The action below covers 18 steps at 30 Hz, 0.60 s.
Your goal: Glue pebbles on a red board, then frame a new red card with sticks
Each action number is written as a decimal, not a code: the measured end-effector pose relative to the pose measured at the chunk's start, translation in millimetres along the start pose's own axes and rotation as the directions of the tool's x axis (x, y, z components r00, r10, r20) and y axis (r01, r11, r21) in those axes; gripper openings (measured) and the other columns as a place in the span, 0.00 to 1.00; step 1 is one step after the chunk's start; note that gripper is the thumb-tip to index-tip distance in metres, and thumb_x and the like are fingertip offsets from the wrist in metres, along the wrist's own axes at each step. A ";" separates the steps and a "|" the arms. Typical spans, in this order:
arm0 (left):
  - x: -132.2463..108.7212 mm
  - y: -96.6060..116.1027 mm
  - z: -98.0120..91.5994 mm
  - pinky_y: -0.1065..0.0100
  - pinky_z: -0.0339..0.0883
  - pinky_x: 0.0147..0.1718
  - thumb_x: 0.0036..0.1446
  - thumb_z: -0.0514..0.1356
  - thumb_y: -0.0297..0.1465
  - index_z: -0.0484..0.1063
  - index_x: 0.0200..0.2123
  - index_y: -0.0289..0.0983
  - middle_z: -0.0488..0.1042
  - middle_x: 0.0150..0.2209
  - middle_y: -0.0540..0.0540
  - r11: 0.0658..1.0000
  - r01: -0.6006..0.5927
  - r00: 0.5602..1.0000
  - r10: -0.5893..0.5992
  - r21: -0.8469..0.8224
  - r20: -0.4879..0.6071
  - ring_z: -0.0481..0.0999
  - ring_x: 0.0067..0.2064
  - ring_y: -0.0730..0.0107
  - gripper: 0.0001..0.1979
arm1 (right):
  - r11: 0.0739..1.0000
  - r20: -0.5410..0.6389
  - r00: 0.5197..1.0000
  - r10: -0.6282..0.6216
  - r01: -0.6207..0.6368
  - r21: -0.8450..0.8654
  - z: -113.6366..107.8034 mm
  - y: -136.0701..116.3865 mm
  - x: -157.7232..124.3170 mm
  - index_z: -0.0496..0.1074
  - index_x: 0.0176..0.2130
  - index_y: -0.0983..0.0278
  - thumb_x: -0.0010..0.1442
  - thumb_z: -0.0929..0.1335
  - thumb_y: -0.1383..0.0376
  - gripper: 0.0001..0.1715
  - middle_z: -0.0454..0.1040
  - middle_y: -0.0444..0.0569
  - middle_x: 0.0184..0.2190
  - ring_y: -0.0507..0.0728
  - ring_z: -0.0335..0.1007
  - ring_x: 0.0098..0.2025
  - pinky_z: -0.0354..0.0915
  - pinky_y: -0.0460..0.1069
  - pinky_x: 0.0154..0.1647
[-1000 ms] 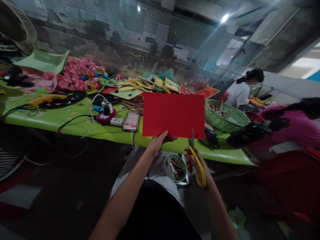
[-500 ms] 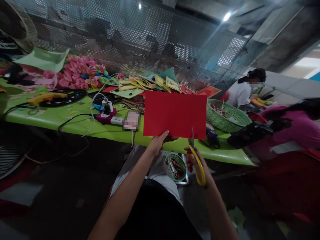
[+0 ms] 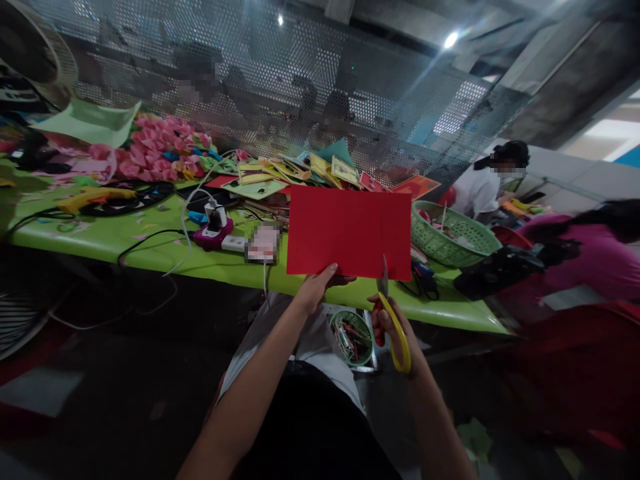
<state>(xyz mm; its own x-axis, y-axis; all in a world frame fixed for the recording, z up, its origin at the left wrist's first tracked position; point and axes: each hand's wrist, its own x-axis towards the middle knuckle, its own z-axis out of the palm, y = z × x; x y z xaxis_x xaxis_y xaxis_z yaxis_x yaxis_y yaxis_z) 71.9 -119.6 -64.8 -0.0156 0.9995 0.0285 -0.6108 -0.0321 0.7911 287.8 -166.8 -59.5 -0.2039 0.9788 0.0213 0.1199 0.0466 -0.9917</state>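
A flat sheet of red paper point(image 3: 340, 230) is held up above the front edge of the table. My left hand point(image 3: 317, 288) pinches its lower edge, thumb on top and fingers underneath. In my right hand point(image 3: 393, 327) is a pair of scissors point(image 3: 400, 343) with yellow and red handles. Their blades point away from me and lie at the sheet's lower edge, right of its middle. A faint straight line runs up the paper above the blade tip; whether it is a cut or a crease I cannot tell.
Behind the sheet, coloured cards point(image 3: 300, 167) lie heaped on the green table point(image 3: 230, 267). A green basket point(image 3: 450, 240) stands right, a power strip point(image 3: 215, 233) and yellow glue gun point(image 3: 97, 197) left. Below the edge sits a small basket point(image 3: 353, 340). Two people are at the right.
Almost nothing differs. The view has shifted very slightly; both hands, the red paper and the scissors keep nearly the same positions.
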 end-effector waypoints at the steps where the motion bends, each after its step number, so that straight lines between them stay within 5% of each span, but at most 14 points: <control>1: 0.0 0.2 0.2 0.51 0.72 0.56 0.51 0.71 0.50 0.81 0.40 0.34 0.85 0.36 0.38 1.000 0.002 1.000 -0.002 -0.001 -0.003 0.85 0.47 0.48 0.25 | 1.000 0.001 1.000 0.000 0.000 0.001 -0.2 0.5 0.1 0.70 0.54 0.57 0.60 0.72 0.41 0.32 0.65 0.39 0.27 0.50 0.60 0.23 0.58 0.45 0.19; 18: -0.2 3.3 3.4 0.52 0.71 0.58 0.52 0.71 0.47 0.80 0.40 0.33 0.85 0.34 0.38 0.998 0.014 1.000 -0.016 -0.056 -0.020 0.86 0.44 0.49 0.23 | 1.000 -0.015 1.000 -0.016 0.016 -0.008 1.8 0.3 0.3 0.71 0.52 0.59 0.58 0.72 0.40 0.33 0.66 0.40 0.27 0.50 0.61 0.22 0.58 0.45 0.18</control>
<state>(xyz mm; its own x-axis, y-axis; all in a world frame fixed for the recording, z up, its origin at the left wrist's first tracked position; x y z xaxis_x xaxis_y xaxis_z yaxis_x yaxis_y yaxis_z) 72.5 -119.9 -60.1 -0.0219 0.9998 0.0040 -0.6543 -0.0173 0.7560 286.0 -166.9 -60.0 -0.1908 0.9808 0.0394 0.1239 0.0639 -0.9902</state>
